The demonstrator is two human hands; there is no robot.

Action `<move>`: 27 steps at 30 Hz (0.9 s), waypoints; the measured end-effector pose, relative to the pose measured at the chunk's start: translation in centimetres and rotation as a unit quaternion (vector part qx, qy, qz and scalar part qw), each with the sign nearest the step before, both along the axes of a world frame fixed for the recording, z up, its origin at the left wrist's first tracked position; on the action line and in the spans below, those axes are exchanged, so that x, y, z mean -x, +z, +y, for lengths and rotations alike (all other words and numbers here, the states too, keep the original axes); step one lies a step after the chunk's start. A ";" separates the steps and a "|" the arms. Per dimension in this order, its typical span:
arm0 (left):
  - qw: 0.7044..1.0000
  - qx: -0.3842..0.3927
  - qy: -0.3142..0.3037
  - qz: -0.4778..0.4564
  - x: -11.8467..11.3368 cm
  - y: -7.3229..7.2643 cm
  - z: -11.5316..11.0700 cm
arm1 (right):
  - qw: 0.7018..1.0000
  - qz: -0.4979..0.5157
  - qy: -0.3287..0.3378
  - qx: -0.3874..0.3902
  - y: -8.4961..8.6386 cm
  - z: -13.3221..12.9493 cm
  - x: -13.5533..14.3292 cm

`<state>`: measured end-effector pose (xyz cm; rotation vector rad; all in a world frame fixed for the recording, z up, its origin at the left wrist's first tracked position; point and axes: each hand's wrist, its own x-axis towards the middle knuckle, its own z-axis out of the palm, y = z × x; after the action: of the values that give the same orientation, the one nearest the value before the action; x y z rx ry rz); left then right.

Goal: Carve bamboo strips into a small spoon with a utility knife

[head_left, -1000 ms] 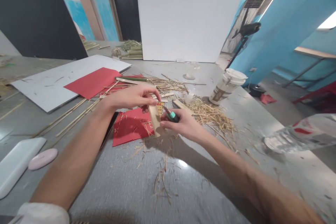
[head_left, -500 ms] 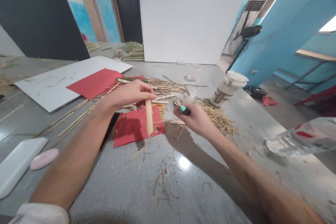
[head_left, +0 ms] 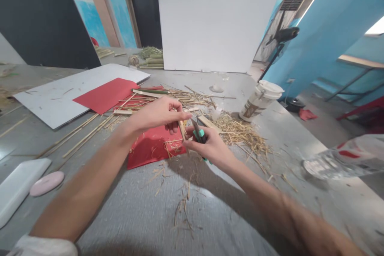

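Note:
My left hand (head_left: 163,114) is closed, pinching the top of a narrow pale strip (head_left: 182,130), which looks like split straw or reed and now shows its thin edge. My right hand (head_left: 211,144) is wrapped round a utility knife (head_left: 200,135) with a teal slider, its blade pointing up and away from me. The right thumb and fingertips also meet the lower part of the strip. Beneath both hands lies a red sheet (head_left: 150,148) strewn with shavings. Another flat pale piece (head_left: 209,123) rests just beyond the right hand.
Loose straw (head_left: 249,134) is heaped to the right, near a white lidded tub (head_left: 261,100) and a clear plastic bottle (head_left: 339,158). Long stalks (head_left: 87,136) and a white board (head_left: 51,100) with red paper (head_left: 106,96) lie left. A white case (head_left: 22,188) sits front left.
My hands have come together: the right hand with the knife has moved left to the strip. My left hand has shifted right and turned the strip edge-on.

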<state>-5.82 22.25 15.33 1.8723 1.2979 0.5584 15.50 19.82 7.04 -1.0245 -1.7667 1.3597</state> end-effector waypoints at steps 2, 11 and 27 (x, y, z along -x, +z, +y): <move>1.000 0.003 0.006 -0.010 0.1 -0.2 0.1 | 1.000 0.004 -0.004 -0.004 0.0 0.1 -0.1; 0.999 -0.022 -0.014 0.025 -0.3 -0.5 0.3 | 0.999 0.010 -0.028 -0.021 -0.3 0.1 -0.6; 0.989 0.018 -0.148 0.009 0.6 0.2 0.1 | 0.999 0.023 0.014 0.021 0.6 0.2 -1.7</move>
<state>-6.45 22.38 15.52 1.9969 1.0080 0.3599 17.15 19.99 7.61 -0.9861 -1.7304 1.4332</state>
